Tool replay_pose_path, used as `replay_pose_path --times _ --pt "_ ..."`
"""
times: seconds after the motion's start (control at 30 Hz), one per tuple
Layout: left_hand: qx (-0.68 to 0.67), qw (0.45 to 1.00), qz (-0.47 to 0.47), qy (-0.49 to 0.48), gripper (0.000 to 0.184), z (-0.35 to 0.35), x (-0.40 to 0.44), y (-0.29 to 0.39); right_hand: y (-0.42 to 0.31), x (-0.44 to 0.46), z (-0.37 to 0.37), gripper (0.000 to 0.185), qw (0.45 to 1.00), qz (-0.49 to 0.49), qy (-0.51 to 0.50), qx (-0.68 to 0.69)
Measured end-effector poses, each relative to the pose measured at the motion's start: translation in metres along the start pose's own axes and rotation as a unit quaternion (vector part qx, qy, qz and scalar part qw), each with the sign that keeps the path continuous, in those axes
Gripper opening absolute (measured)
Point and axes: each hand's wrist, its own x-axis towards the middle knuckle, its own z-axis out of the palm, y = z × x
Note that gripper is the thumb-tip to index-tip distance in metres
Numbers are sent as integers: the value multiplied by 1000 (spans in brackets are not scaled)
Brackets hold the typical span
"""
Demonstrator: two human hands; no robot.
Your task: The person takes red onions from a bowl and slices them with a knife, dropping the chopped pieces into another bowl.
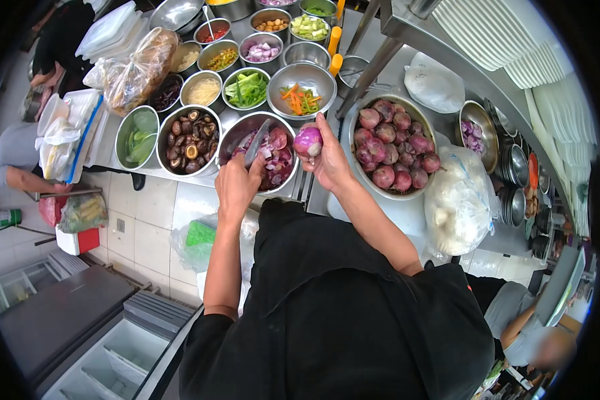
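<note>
My left hand (239,183) is closed round a knife (256,144), its blade pointing up and away over a metal bowl. That metal bowl (228,133) holds red onion skins and pieces (280,162). In my right hand (331,162) is a partly peeled red onion (308,142), shiny purple with some white, held at the bowl's right rim. The knife blade and the onion are apart. To the right of my right hand stands a large bowl (357,175) of whole unpeeled red onions (393,143).
Left of the onion-skin bowl are a bowl of mushrooms (192,140) and several bowls of cut vegetables, including green slices (246,89). A bag of pale contents (457,200) sits at right, under a shelf post (373,73). Other people are at both sides.
</note>
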Motion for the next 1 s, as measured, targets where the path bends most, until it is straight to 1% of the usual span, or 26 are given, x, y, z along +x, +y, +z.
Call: replay_pose_path --times 0.1,0.2,0.3,0.33,0.4,0.43,0.5,0.63,0.67,0.73,0.83,0.87,1.0 --pt "53 999 4 -7 40 -3 0 0 -1 -1 1 43 1000 7 -24 6" --pt "10 1000 -4 7 35 -10 -3 10 -4 -4 4 40 999 22 -19 26" --pt "-147 985 -56 -64 37 -15 -3 20 -6 -4 2 38 998 36 -36 27" --pt "-193 978 -38 -69 37 -14 -5 23 -7 -4 1 37 998 39 -47 21" --pt "-284 956 -2 -76 38 -10 -11 30 -11 -5 2 37 992 77 -55 84" --pt "-333 939 21 -85 35 -8 -14 35 -12 -5 2 37 987 96 -59 116" --pt "-429 895 66 -103 30 -3 -19 46 -12 -5 3 37 985 102 -60 127" --pt "-397 908 71 -114 33 -3 -25 60 -9 -4 8 37 978 100 -87 163" --pt "-383 915 64 -110 37 2 -26 60 -9 -3 7 37 977 113 -68 166" --pt "-357 926 67 -103 40 2 -25 62 -10 -3 6 36 975 136 -30 173" --pt "-339 933 52 -110 44 -2 -24 66 -13 -7 13 34 974 136 11 182" --pt "-336 934 43 -115 46 -4 -24 67 -12 -6 12 33 974 130 5 185" --pt "-331 936 58 -107 48 -1 -22 67 -11 -7 12 31 980 95 -4 177"
